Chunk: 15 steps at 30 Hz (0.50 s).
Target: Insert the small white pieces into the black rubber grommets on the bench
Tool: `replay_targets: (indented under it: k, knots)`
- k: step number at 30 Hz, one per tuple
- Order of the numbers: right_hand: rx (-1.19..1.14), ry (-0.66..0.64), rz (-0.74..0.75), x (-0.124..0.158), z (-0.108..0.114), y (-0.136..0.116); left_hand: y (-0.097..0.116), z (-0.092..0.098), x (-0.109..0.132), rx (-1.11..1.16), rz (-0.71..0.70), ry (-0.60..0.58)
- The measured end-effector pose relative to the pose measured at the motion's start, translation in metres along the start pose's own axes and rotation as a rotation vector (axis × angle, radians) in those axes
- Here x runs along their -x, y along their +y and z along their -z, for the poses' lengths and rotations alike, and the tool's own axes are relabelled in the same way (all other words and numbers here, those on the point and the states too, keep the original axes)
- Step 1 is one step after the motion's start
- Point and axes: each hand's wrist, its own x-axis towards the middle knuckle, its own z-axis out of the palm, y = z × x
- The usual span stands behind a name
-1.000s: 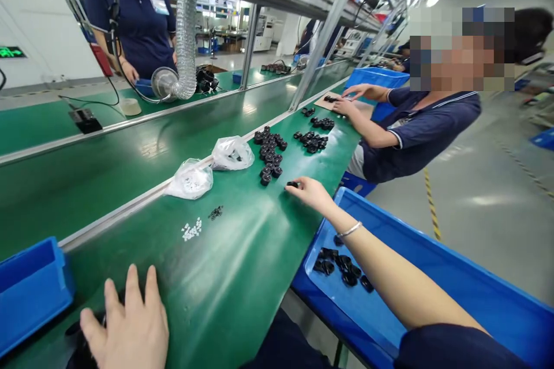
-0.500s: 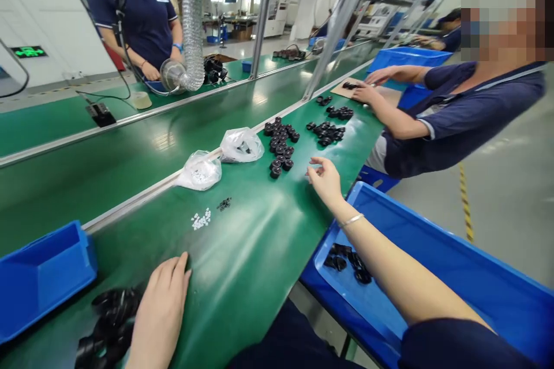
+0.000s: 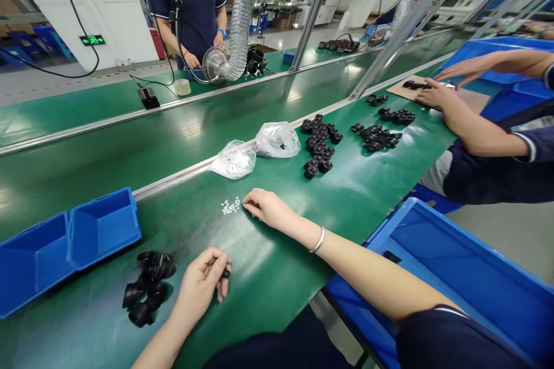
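Right now my left hand (image 3: 201, 283) is curled around a small black part (image 3: 225, 273), pinched at the fingertips just above the green desk (image 3: 259, 265), beside a heap of black rings (image 3: 148, 288). My right hand (image 3: 268, 207) rests on the desk, fingers narrowed, tips touching the little pile of white bits (image 3: 231, 206). Blue bins (image 3: 64, 239) sit further left; two plastic bags (image 3: 255, 150) lie behind.

Two blue bins (image 3: 64, 239) sit left; two plastic bags (image 3: 255, 151) lie beyond.
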Motion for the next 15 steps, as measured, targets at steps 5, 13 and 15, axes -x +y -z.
replay_targets:
  k: [5, 13, 15]
  knots:
    - [0.091, 0.018, 0.014, -0.009, -0.010, -0.002, 0.001, -0.005, 0.001, 0.080, 0.046, -0.055]
    - [0.239, -0.001, 0.031, -0.010, -0.018, 0.001, -0.003, -0.002, -0.001, -0.040, -0.024, -0.077]
    - [0.272, -0.001, 0.038, -0.008, -0.020, 0.002, -0.002, -0.002, 0.000, -0.020, 0.007, -0.083]
